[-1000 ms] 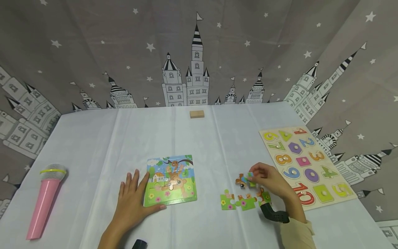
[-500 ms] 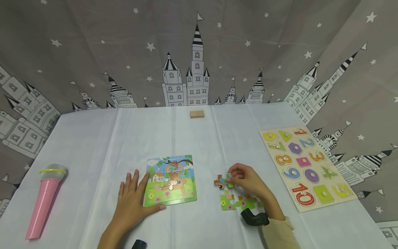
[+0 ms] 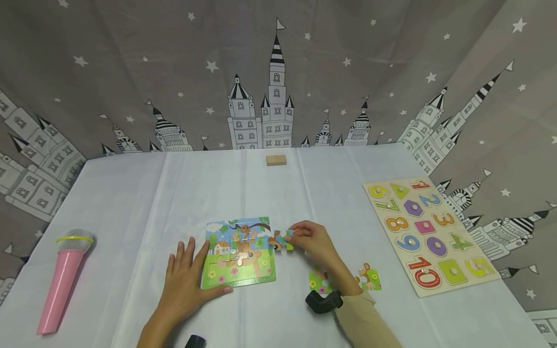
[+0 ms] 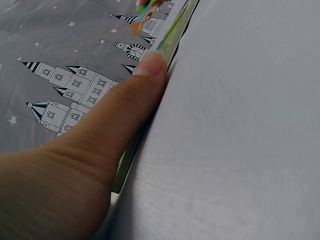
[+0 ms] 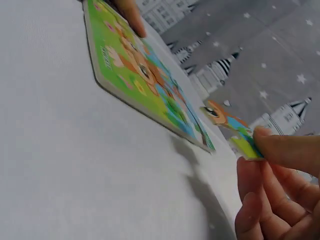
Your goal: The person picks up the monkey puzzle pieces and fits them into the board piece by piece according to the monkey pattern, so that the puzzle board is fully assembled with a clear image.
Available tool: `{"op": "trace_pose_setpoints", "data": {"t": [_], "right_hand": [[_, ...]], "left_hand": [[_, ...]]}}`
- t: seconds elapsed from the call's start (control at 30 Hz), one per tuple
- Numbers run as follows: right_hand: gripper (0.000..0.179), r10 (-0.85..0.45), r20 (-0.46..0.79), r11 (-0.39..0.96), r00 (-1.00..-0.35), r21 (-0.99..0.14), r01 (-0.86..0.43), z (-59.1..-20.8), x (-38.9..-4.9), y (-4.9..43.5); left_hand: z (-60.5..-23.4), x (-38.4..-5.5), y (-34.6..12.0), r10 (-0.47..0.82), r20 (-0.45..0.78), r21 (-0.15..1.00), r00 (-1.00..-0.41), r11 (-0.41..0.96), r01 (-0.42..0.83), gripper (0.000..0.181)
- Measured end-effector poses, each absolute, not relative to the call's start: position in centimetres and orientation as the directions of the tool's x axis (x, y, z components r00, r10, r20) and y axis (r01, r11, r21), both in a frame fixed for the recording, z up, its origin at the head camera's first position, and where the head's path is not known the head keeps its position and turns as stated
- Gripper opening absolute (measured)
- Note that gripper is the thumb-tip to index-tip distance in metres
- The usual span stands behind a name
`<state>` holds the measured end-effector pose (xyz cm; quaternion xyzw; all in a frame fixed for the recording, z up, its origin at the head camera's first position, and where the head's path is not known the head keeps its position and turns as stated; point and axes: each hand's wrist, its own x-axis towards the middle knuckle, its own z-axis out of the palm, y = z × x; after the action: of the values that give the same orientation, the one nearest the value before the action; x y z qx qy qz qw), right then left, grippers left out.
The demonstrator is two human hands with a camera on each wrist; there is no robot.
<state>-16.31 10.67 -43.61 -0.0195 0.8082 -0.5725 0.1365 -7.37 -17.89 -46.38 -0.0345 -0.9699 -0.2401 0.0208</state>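
Right now my right grip [image 3: 316,241] pinches one puzzle piece [image 3: 276,239] beside the right edge of the single puzzle tray [image 3: 264,279], while my left grip [image 3: 184,276] lies spread against that tray, grasping nothing. On the worktop [image 3: 196,188] I count two loose pieces [image 3: 371,279] showing and one number board [image 3: 428,289] holding ten numerals [image 3: 408,242] and five shapes [image 3: 452,270].

From here I see a glossy puzzle [image 3: 238,253] at seven o'clock, plastic mic [image 3: 65,282] at eight, wooden board [image 3: 431,237] at four.
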Motion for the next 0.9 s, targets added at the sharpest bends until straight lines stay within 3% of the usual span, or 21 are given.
{"op": "trace_pose_setpoints", "data": {"t": [0.53,0.9], "right_hand": [[0.025,-0.273,-0.167,0.392,-0.947,-0.919,0.049,-44.3,-17.3,5.8],[0.021,-0.214,-0.151,0.560,-0.965,-0.828,0.006,-44.1,-16.8,4.6]], "left_hand": [[-46.4,-7.6,-17.8,0.062,0.037,0.465,-0.997,0.882,0.072,0.111],[-46.2,-7.5,-17.9,0.059,0.022,0.466,-0.998,0.883,0.063,0.111]]}}
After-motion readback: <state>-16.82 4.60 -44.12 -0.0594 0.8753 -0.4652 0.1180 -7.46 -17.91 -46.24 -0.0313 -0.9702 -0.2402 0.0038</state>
